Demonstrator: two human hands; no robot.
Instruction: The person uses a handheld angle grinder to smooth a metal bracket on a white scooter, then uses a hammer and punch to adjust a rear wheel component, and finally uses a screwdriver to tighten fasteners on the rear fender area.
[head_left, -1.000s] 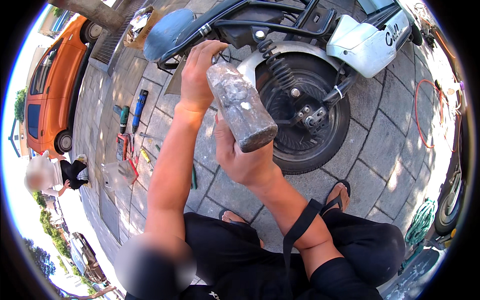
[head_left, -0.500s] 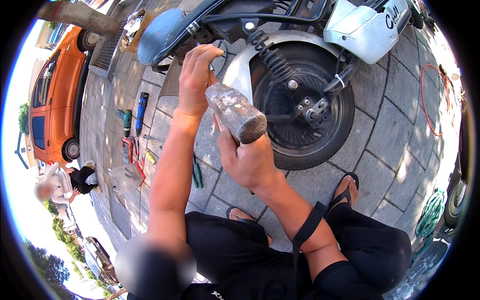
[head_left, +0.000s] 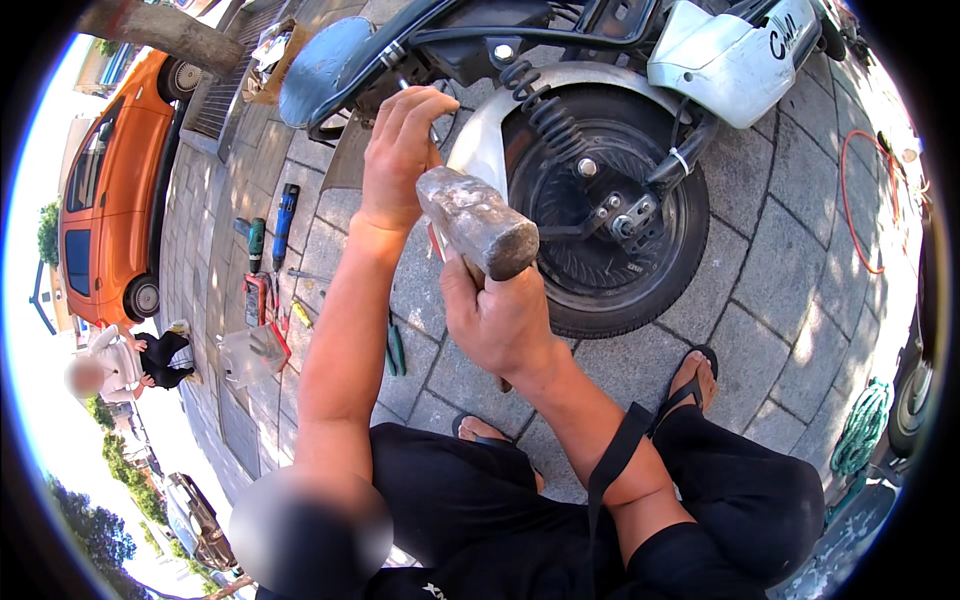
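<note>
The hammer (head_left: 478, 222) is held left of the rear wheel (head_left: 622, 225), its head overlapping the tyre's edge in view; its handle is clenched in the right hand (head_left: 500, 320). Farther left of the wheel, a mostly hidden slim metal piece (head_left: 434, 131) is grasped by the left hand (head_left: 398, 165). The hammer head is seen smaller than one second ago.
</note>
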